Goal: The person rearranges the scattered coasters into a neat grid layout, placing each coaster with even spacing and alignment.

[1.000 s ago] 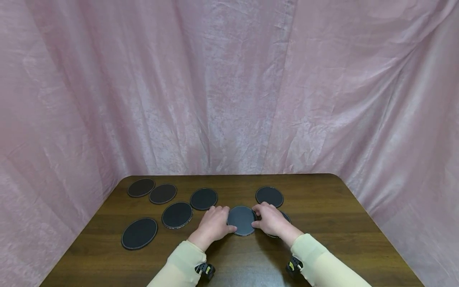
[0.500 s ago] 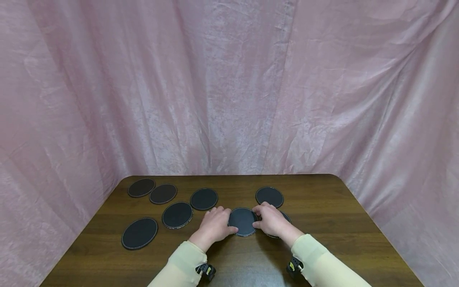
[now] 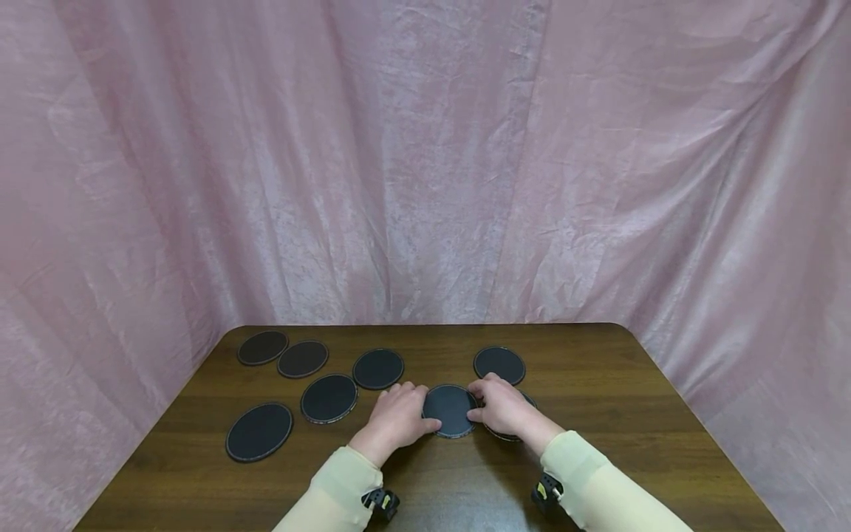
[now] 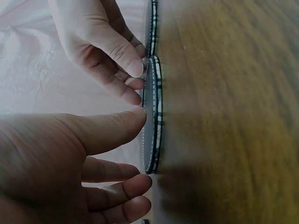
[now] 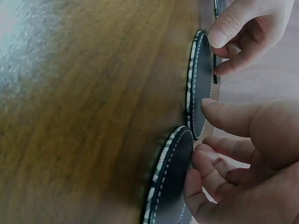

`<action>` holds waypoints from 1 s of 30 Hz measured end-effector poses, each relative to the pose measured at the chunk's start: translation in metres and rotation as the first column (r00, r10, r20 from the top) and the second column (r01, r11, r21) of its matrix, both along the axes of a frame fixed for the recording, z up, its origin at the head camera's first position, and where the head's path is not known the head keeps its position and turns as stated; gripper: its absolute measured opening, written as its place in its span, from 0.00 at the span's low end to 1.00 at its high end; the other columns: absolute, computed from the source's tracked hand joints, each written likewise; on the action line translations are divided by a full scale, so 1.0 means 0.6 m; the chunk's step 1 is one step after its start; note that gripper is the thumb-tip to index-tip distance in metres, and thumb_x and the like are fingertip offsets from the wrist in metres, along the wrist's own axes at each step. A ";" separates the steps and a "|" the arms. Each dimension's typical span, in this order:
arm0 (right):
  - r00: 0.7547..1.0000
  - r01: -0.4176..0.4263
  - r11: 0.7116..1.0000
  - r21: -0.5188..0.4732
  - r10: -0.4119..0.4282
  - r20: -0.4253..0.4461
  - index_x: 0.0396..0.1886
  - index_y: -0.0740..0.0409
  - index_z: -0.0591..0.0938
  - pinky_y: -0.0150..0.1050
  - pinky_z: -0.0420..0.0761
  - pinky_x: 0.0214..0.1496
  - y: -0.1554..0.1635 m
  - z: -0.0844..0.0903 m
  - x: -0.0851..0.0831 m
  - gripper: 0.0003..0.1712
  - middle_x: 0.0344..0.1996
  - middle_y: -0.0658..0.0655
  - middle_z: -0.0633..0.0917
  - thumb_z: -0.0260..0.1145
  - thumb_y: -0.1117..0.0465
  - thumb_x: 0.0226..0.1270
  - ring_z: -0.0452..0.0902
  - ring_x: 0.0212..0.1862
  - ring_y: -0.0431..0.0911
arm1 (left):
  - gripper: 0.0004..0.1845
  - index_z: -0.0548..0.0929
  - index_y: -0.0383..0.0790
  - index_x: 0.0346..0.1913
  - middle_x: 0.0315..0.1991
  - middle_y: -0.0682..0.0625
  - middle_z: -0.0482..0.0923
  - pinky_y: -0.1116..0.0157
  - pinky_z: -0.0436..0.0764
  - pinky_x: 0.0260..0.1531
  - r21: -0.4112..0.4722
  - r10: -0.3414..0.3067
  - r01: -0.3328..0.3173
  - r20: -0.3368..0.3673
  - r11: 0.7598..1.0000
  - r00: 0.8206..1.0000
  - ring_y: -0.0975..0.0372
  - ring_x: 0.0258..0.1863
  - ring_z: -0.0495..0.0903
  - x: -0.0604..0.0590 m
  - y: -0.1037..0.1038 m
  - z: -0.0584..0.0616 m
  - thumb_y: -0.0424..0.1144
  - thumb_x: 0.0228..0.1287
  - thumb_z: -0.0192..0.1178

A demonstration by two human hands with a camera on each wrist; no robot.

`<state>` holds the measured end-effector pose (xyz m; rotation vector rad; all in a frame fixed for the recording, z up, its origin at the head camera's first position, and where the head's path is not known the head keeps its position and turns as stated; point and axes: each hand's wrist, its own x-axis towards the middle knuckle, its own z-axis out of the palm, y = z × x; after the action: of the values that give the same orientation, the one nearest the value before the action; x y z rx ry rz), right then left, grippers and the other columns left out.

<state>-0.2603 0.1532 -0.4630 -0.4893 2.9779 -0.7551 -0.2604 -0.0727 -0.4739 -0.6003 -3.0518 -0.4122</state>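
Observation:
A round black coaster (image 3: 450,411) with a stitched rim lies on the table between both hands. From its left side, my left hand (image 3: 397,417) touches it with the thumb at the near edge; the other fingers lie loosely curved past its rim. My right hand (image 3: 501,408) is at the right side, with its thumb (image 5: 212,107) against the same coaster. Its other fingers are bent by a second coaster (image 5: 172,179), partly hidden under this hand in the head view. The side of each coaster shows a light patterned band.
Several more black coasters lie flat: one beyond the right hand (image 3: 499,366), one behind the left hand (image 3: 377,369), and others (image 3: 329,399) (image 3: 258,433) to the left. Pink cloth (image 3: 425,162) hangs behind the wooden table (image 3: 631,443).
The middle coaster has settled slightly nearer and looks darker than a second ago. The coaster under the right hand has shifted a little left. Both hands have hardly moved.

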 end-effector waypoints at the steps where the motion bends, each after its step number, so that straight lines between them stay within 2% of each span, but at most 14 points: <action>1: 1.000 -0.003 1.000 -0.005 0.003 0.004 0.61 0.65 0.88 0.55 0.83 0.60 0.000 0.002 -0.001 0.26 0.46 0.58 0.85 0.84 0.61 0.66 0.84 0.52 0.56 | 0.34 0.86 0.33 0.64 0.50 0.42 0.84 0.45 0.79 0.54 0.001 0.002 -0.002 -0.002 1.000 1.000 0.47 0.51 0.81 0.000 -0.001 0.001 0.54 0.66 0.81; 5: 1.000 -0.022 1.000 -0.007 0.022 -0.019 0.61 0.65 0.88 0.54 0.83 0.58 0.004 0.002 -0.005 0.26 0.45 0.57 0.83 0.83 0.60 0.67 0.83 0.50 0.53 | 0.33 0.86 0.33 0.64 0.52 0.40 0.84 0.44 0.79 0.56 0.006 0.005 -0.005 -0.012 1.000 1.000 0.45 0.52 0.81 0.001 -0.007 0.008 0.55 0.67 0.79; 6: 0.997 -0.043 0.999 0.007 0.043 -0.060 0.61 0.65 0.88 0.53 0.83 0.56 0.009 -0.012 -0.014 0.25 0.45 0.56 0.82 0.82 0.57 0.69 0.82 0.48 0.51 | 0.34 0.85 0.33 0.65 0.54 0.39 0.84 0.43 0.79 0.57 0.004 0.008 -0.008 -0.012 1.000 1.000 0.45 0.53 0.81 0.001 -0.008 0.011 0.55 0.68 0.79; 7: 0.996 -0.045 0.999 0.017 0.046 -0.074 0.61 0.65 0.87 0.52 0.83 0.55 0.010 -0.012 -0.015 0.26 0.44 0.56 0.82 0.82 0.57 0.70 0.81 0.47 0.50 | 0.34 0.85 0.33 0.66 0.55 0.38 0.84 0.43 0.79 0.58 0.004 0.011 -0.011 -0.013 1.000 1.000 0.44 0.55 0.81 0.001 -0.010 0.015 0.55 0.68 0.78; 12: 0.995 -0.021 0.998 0.055 0.026 -0.093 0.64 0.66 0.86 0.52 0.81 0.51 0.003 -0.006 -0.014 0.29 0.43 0.55 0.80 0.82 0.56 0.70 0.77 0.46 0.50 | 0.35 0.83 0.33 0.70 0.62 0.35 0.82 0.40 0.78 0.64 0.003 0.042 -0.042 -0.016 0.999 0.999 0.42 0.61 0.80 0.002 -0.023 0.029 0.55 0.72 0.76; 13: 0.998 0.000 0.999 0.053 0.003 -0.065 0.64 0.67 0.86 0.54 0.81 0.53 -0.004 0.009 -0.006 0.29 0.43 0.55 0.80 0.83 0.57 0.69 0.77 0.47 0.52 | 0.35 0.82 0.33 0.71 0.64 0.35 0.81 0.40 0.77 0.65 0.002 0.048 -0.048 -0.022 0.999 0.999 0.41 0.63 0.80 0.002 -0.026 0.031 0.55 0.73 0.75; 17: 0.996 0.025 0.997 0.078 -0.018 -0.084 0.66 0.65 0.86 0.59 0.80 0.59 -0.016 0.018 -0.005 0.31 0.51 0.58 0.83 0.82 0.55 0.69 0.78 0.54 0.58 | 0.34 0.81 0.33 0.73 0.71 0.34 0.78 0.37 0.74 0.69 0.003 0.071 -0.071 -0.052 0.997 0.996 0.39 0.72 0.75 0.000 -0.041 0.036 0.54 0.77 0.71; 21: 0.993 0.017 0.996 0.085 -0.007 -0.116 0.69 0.65 0.84 0.64 0.78 0.67 -0.026 0.015 -0.010 0.32 0.62 0.64 0.83 0.80 0.53 0.73 0.77 0.66 0.64 | 0.34 0.78 0.34 0.77 0.78 0.34 0.71 0.34 0.69 0.73 0.010 0.090 -0.089 -0.049 0.996 0.995 0.38 0.80 0.66 -0.003 -0.058 0.041 0.55 0.81 0.67; 24: 0.993 -0.001 0.997 0.076 0.010 -0.119 0.72 0.67 0.81 0.65 0.73 0.73 -0.031 0.011 -0.015 0.34 0.70 0.68 0.80 0.78 0.53 0.75 0.73 0.73 0.66 | 0.36 0.74 0.35 0.80 0.83 0.34 0.65 0.33 0.64 0.75 0.014 0.104 -0.104 -0.037 0.994 0.994 0.37 0.84 0.60 -0.006 -0.070 0.045 0.56 0.83 0.64; 30: 0.992 -0.018 0.995 0.100 0.030 -0.122 0.77 0.68 0.76 0.64 0.63 0.81 -0.036 0.008 -0.023 0.39 0.77 0.69 0.75 0.77 0.51 0.77 0.64 0.82 0.67 | 0.39 0.68 0.38 0.85 0.87 0.36 0.56 0.31 0.56 0.78 0.001 0.140 -0.140 -0.038 0.990 0.989 0.38 0.87 0.51 -0.014 -0.085 0.048 0.58 0.84 0.61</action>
<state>-0.2743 0.1317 -0.4583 -0.5864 3.0977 -0.5934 -0.2691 -0.1239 -0.4452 -0.3857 -3.0332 -0.3891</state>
